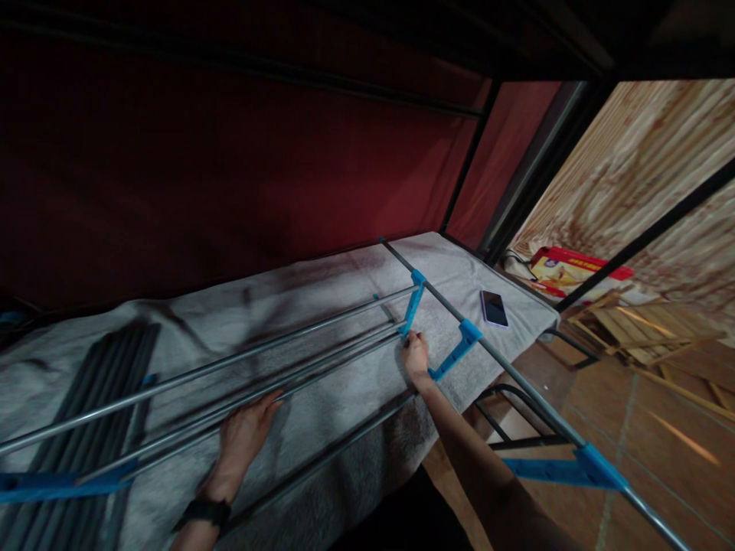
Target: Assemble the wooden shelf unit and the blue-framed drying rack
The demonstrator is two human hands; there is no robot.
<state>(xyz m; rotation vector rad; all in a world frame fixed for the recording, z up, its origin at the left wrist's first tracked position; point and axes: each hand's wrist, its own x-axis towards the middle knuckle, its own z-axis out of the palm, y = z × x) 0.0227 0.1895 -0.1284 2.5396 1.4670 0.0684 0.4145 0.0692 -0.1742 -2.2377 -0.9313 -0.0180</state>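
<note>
A rack of metal tubes and blue plastic brackets lies over a grey blanket (321,413). My left hand (246,432), with a dark band at the wrist, is closed around a thin metal tube (338,360) of the rack. My right hand (414,356) pinches the far end of that tube, where it meets the lower end of a blue bracket (411,310); the fingertips partly hide the joint. Beside that hand, a second blue bracket (455,353) hangs from a long cross tube (442,300). Another blue bracket (563,472) sits lower on the cross tube.
Several dark grey tubes (86,413) lie side by side at the left. A phone (494,308) rests on the blanket at the right. Black bed-frame bars (540,172) stand around. Beyond are a red and yellow box (574,269) and a wooden slatted piece (660,333).
</note>
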